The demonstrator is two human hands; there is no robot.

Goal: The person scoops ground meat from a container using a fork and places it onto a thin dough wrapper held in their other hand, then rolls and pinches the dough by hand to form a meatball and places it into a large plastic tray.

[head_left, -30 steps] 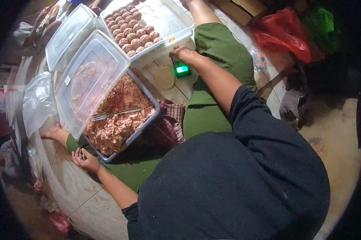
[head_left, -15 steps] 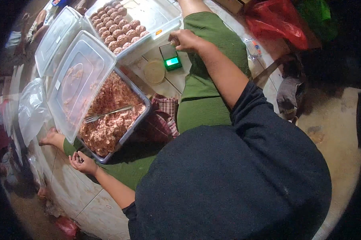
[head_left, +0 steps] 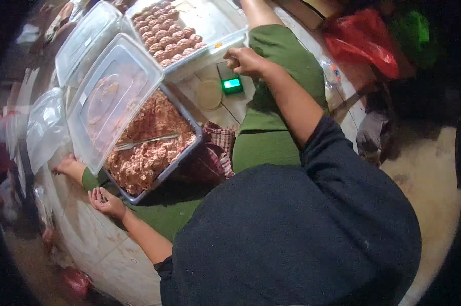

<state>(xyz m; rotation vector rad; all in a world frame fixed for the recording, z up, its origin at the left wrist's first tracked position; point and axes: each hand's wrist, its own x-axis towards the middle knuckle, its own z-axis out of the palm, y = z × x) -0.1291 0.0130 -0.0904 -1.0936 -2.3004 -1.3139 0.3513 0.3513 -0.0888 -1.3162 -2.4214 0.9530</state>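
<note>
One scale point(head_left: 232, 85); part apparently behind the right hand point(head_left: 246, 61)

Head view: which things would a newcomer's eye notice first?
Probably the tub of reddish-brown crumbly mixture, left of centre, with a fork lying on it. Beyond it, brown balls sit in rows inside a clear container. A green-lit display glows near the right hand.

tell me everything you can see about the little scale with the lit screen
The small digital scale lies flat on the tiled floor. Its body looks like dark plastic, with a greyish plate at the far end and a lit screen at the near end, glowing pale blue-green. A round, pale disc sits to its left, a green trouser leg to its right. The right-hand grip overlaps its far part; contact is unclear.
</note>
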